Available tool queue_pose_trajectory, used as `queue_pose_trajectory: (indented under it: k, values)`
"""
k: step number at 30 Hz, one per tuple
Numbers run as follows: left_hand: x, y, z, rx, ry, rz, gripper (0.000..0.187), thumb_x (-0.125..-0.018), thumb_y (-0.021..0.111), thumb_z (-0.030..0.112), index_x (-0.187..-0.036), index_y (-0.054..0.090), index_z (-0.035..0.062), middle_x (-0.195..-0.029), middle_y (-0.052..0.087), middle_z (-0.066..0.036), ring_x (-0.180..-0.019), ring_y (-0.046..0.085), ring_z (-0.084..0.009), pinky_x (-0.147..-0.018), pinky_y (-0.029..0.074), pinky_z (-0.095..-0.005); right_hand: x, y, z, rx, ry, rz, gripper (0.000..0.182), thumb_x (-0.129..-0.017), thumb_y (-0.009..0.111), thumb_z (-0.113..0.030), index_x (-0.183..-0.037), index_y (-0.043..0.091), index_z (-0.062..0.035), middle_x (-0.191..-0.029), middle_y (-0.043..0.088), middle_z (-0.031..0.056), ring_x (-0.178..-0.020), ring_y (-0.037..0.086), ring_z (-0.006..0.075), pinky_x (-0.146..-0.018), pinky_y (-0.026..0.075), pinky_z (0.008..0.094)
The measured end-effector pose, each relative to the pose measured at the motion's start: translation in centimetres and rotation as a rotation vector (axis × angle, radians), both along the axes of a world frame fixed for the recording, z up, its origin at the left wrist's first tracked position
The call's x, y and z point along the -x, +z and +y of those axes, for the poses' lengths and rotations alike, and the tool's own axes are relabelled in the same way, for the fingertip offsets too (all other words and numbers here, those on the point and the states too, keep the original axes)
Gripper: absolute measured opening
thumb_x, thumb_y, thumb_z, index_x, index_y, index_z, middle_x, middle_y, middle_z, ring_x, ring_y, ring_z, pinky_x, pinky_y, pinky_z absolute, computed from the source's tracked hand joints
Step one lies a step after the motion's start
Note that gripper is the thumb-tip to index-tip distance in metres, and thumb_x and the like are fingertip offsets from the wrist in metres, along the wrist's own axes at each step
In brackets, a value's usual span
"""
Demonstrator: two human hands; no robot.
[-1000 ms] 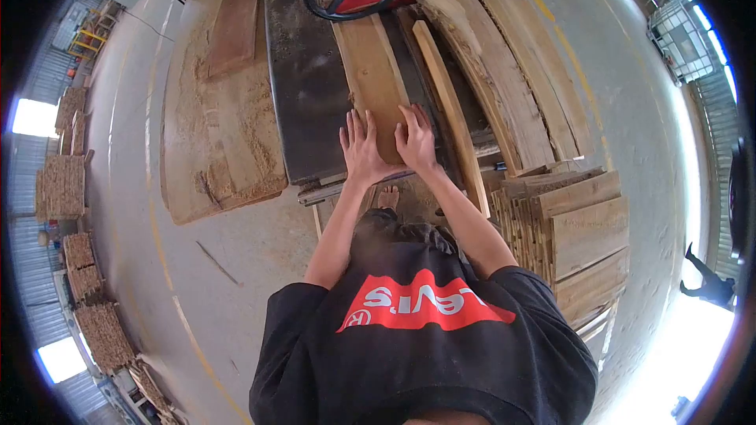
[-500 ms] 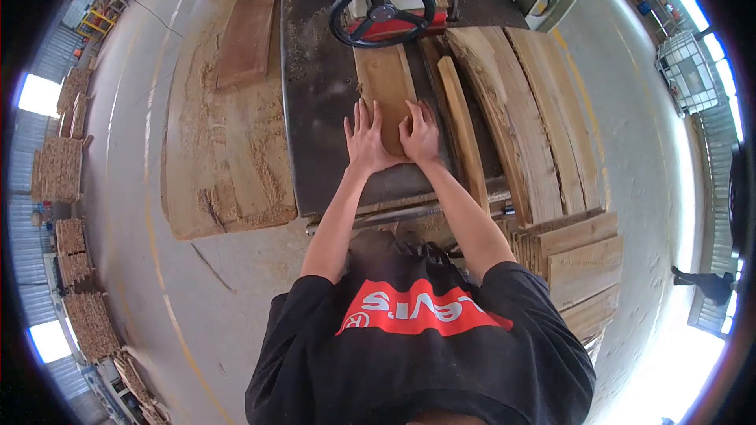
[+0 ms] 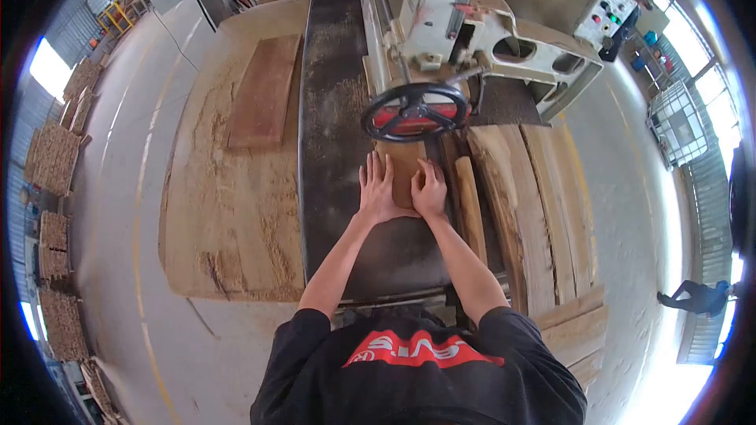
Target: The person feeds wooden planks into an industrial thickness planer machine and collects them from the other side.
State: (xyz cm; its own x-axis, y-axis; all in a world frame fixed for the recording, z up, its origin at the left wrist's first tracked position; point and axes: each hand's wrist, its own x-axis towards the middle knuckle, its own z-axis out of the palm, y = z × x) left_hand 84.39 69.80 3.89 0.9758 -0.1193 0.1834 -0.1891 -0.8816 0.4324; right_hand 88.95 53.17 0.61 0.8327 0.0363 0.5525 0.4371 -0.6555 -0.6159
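Observation:
A wooden board [image 3: 403, 164] lies lengthwise on the dark machine table, its far end hidden beneath the black handwheel [image 3: 415, 113]. My left hand [image 3: 379, 191] lies at the board's near left corner, fingers stretched out flat and thumb reaching across the near end. At the right corner, my right hand [image 3: 428, 190] presses on the board with its fingers bent and closed against the edge. Both hands are just short of the handwheel. To the right of my right hand lies a narrow wooden strip [image 3: 470, 208].
A white woodworking machine [image 3: 441, 24] stands ahead, with a control box [image 3: 606, 16] at the far right. Wide planks [image 3: 535, 205] lie on the right. On the left, a sawdust-covered sheet [image 3: 205, 212] carries a reddish board [image 3: 264, 94]. A person [image 3: 697, 297] walks at far right.
My hands and the board have moved forward along the machine table, closer to the handwheel. More of the board is hidden under the wheel. The view has tilted up, showing more of the machine.

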Motion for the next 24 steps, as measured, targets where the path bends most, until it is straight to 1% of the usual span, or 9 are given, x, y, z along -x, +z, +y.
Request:
queue_pose_trajectory:
  k: [4,5,6,7,8,10,14,17,24]
  values:
    - [-3.3,-1.4,5.9,0.035,-0.035,-0.111,0.138,-0.071,0.084,0.075,-0.166,0.022,-0.0033,-0.172,0.021,-0.031,-0.162,0.013,-0.0482,-0.129,0.017,-0.0607,-1.0,-0.8,0.4,0.111,-0.052,0.069,0.04,-0.095,0.068,-0.008,-0.132,0.06,0.0023,-0.122,0.067,0.0264,-0.109,0.065,0.047,-0.095,0.055,0.0515]
    - [-4.0,2.9,8.0,-0.032,0.011,0.03,0.124,-0.08,0.081,0.069,-0.166,0.027,-0.0017,-0.17,0.03,-0.028,-0.16,0.021,-0.0476,-0.128,0.021,-0.0594,-0.8,-0.8,0.4,0.151,-0.112,0.078,0.04,-0.096,0.069,-0.009,-0.132,0.059,0.005,-0.119,0.067,0.0261,-0.105,0.065,0.0469,-0.093,0.055,0.0508]
    - [-5.4,-0.3,11.9,-0.065,0.012,-0.215,0.119,-0.078,0.085,0.064,-0.162,0.034,-0.003,-0.163,0.04,-0.027,-0.155,0.032,-0.0468,-0.127,0.027,-0.0577,1.0,0.8,0.5,0.318,-0.172,-0.123,0.049,-0.098,0.069,-0.013,-0.139,0.054,0.0081,-0.127,0.063,0.0271,-0.108,0.064,0.0451,-0.095,0.053,0.0502]
    - [-6.5,1.1,15.0,-0.042,0.099,-0.167,0.113,-0.078,0.087,0.06,-0.159,0.04,-0.0034,-0.159,0.046,-0.028,-0.152,0.038,-0.0444,-0.125,0.03,-0.0556,2.1,-0.2,-0.5,0.17,-0.069,-0.1,0.054,-0.1,0.068,-0.015,-0.146,0.051,0.0062,-0.134,0.06,0.0276,-0.116,0.061,0.0448,-0.103,0.05,0.0518]
    - [-7.0,3.7,17.5,0.003,0.254,-0.007,0.11,-0.079,0.087,0.059,-0.157,0.042,-0.0036,-0.158,0.048,-0.027,-0.15,0.041,-0.0422,-0.124,0.033,-0.0544,4.9,1.4,-0.5,0.142,-0.065,0.087,0.054,-0.101,0.067,-0.017,-0.148,0.05,0.0035,-0.141,0.057,0.0268,-0.126,0.056,0.0457,-0.11,0.046,0.0526]
    - [-8.2,3.1,24.8,-0.224,0.442,-0.211,0.109,-0.079,0.082,0.069,-0.156,0.047,0.0,-0.156,0.051,-0.024,-0.148,0.041,-0.0443,-0.123,0.033,-0.0578,9.7,2.9,-1.1,0.104,-0.003,0.2,0.053,-0.102,0.065,-0.018,-0.15,0.048,-0.0014,-0.155,0.048,0.0227,-0.141,0.048,0.044,-0.119,0.041,0.0523]
    - [-10.2,1.7,35.6,-0.385,0.901,0.172,0.125,-0.078,0.071,0.085,-0.164,0.035,0.0028,-0.17,0.033,-0.023,-0.159,0.026,-0.041,-0.127,0.028,-0.058,13.6,1.6,-2.3,0.151,0.057,0.245,0.051,-0.101,0.064,-0.017,-0.148,0.05,-0.0021,-0.16,0.046,0.0179,-0.145,0.047,0.039,-0.12,0.041,0.0507]
    - [-11.9,-1.2,41.8,-0.484,1.051,0.162,0.126,-0.074,0.062,0.096,-0.16,0.045,0.0048,-0.16,0.048,-0.021,-0.147,0.044,-0.0448,-0.117,0.04,-0.0586,13.5,2.2,-1.6,0.204,0.029,0.329,0.048,-0.101,0.064,-0.019,-0.145,0.053,-0.0034,-0.16,0.046,0.0157,-0.144,0.048,0.0372,-0.119,0.042,0.0504]
    - [-13.7,-8.9,44.5,-0.542,1.067,-0.13,0.114,-0.087,0.044,0.094,-0.156,0.05,0.0037,-0.137,0.064,-0.023,-0.124,0.064,-0.0407,-0.104,0.051,-0.0508,13.0,2.4,-1.6,0.215,0.022,0.333,0.045,-0.101,0.064,-0.021,-0.143,0.056,-0.005,-0.159,0.048,0.0132,-0.142,0.05,0.0352,-0.117,0.043,0.0501]
